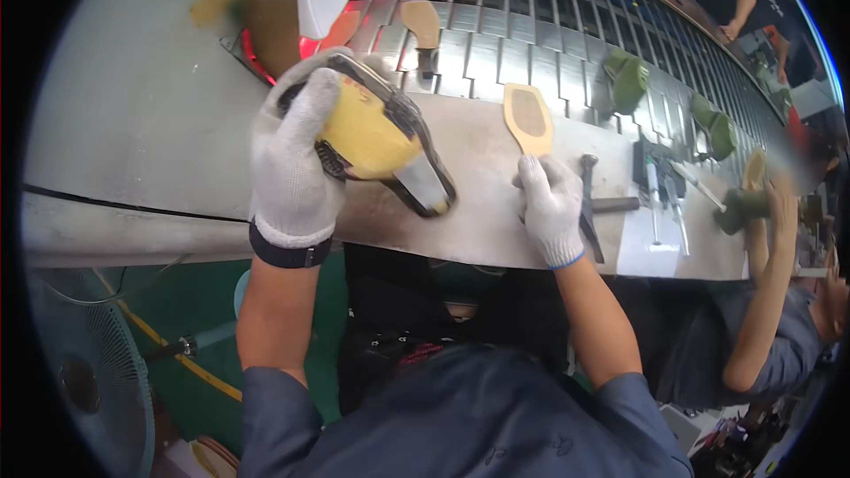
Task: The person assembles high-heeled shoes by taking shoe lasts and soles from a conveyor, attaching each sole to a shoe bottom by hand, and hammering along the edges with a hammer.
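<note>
My gloved left hand (301, 137) grips a shoe (367, 128), tilted with its underside facing me. The underside has a yellow bottom, a black edge and a pale grey strip at one end. In my gloved right hand (551, 204), fingers closed, is the narrow end of a flat insole-shaped piece (529, 117). That piece is pale yellow with a tan centre, and stands up past my fingers at the table's far edge. A hammer (611, 204) lies on the metal table just right of my right hand. My two hands are apart.
Beyond the metal table (478, 239) runs a slatted conveyor (496, 57) carrying another tan insole-shaped piece (421, 25) and green shoes (627, 81). A red-glowing machine (274, 26) stands at far left. Slim white tools (653, 199) lie rightward; a co-worker's arm (768, 301) reaches in. A fan (88, 381) stands lower left.
</note>
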A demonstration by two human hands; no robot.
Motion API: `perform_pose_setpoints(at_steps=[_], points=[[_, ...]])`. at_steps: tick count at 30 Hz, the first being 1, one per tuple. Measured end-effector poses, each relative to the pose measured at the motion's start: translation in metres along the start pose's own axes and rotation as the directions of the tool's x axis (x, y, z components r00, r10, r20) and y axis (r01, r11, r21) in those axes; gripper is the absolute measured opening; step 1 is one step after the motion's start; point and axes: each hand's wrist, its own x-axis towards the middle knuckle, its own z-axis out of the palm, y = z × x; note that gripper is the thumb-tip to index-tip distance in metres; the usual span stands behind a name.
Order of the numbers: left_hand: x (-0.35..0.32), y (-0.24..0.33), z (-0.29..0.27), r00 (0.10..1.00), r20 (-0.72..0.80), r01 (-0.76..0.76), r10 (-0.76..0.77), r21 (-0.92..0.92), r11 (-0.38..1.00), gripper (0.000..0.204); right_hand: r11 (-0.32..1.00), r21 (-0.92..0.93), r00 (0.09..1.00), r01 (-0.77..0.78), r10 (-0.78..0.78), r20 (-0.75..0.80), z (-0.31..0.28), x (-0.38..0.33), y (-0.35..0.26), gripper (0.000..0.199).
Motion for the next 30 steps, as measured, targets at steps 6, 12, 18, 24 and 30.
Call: perform_pose_setpoints(at_steps=[6, 12, 18, 24, 30], points=[[0.011, -0.029, -0.006, 0.966, 0.029, 0.260, -0.258, -0.083, 0.962, 0.037, 0.999, -0.045, 0.999, -0.015, 0.017, 0.034, 0.002, 0.004, 0.009, 0.028], [0.017, -0.030, -0.006, 0.969, 0.132, 0.224, -0.209, -0.113, 0.968, 0.034, 0.898, -0.337, 0.913, 0.282, -0.359, -0.193, -0.003, -0.023, 0.003, 0.021], [0.009, -0.016, -0.019, 0.950, 0.256, 0.279, -0.180, -0.431, 0.858, 0.046, 0.977, 0.191, 0.996, -0.091, 0.093, 0.001, -0.058, -0.126, -0.001, 0.008], [0.009, -0.025, -0.015, 0.961, 0.233, 0.209, -0.150, -0.252, 0.945, 0.040, 0.588, 0.421, 0.720, -0.691, 0.613, 0.324, -0.061, -0.166, -0.002, 0.030], [-0.007, -0.010, 0.024, 0.907, 0.387, 0.245, -0.165, -0.167, 0.955, 0.046, 0.712, 0.547, 0.898, -0.440, 0.347, 0.271, -0.049, -0.140, -0.045, 0.030]])
